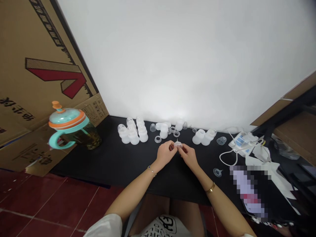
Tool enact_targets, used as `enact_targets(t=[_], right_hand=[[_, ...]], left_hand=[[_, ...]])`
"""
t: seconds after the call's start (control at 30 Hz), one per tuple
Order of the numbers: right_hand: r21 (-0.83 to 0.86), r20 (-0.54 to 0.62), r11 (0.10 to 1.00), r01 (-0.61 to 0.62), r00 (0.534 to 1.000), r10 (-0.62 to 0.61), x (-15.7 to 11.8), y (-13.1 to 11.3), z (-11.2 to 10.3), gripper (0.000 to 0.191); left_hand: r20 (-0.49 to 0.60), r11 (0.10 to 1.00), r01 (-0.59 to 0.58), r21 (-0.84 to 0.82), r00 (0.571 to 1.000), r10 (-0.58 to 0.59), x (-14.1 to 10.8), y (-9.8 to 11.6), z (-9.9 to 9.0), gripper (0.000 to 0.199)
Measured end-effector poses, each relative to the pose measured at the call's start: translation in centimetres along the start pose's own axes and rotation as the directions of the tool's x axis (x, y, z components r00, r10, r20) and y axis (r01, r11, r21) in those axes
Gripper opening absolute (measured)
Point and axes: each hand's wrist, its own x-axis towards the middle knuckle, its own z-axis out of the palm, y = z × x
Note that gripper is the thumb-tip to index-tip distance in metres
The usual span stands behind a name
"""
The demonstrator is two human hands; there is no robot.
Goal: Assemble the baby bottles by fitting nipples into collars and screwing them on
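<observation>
Between my fingertips I hold a clear bottle nipple (177, 144), its tip pointing away from me over the black table. My left hand (166, 151) pinches its left side, and my right hand (188, 154) grips the right side. Just beyond lie white collar rings (176, 134) and a small white bottle (164, 131). Another ring (158, 139) rests left of my hands. A loose clear nipple (217, 172) lies on the table to the right of my right forearm.
Capped white bottles (133, 135) stand in a group at left, more bottles (204, 136) at right. A teal and orange jug (74, 126) stands beside a large carton (37, 82). White cables (228, 158), papers (274, 168) and a pixelated phone-like item (249, 194) crowd the right.
</observation>
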Motion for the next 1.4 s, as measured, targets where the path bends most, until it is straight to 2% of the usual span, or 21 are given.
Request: enact_targets(t=[0.67,1.0,1.4], right_hand=[[-0.042,-0.036,0.999,0.017,0.999,-0.019,-0.1,-0.35,-0.15,0.032],[-0.071,-0.053,0.995,0.068,0.996,-0.072,-0.12,-0.29,0.02,0.035],[-0.057,-0.007,0.997,0.05,0.999,-0.051,-0.11,0.14,0.08,0.032]], left_hand=[[-0.002,1.0,-0.029,-0.002,1.0,0.029,0.04,0.04,-0.09,0.021],[-0.006,0.998,-0.059,-0.008,0.998,0.059,-0.01,-0.51,0.04,0.023],[-0.009,0.999,-0.045,-0.008,0.999,0.045,0.08,-0.33,-0.07,0.023]])
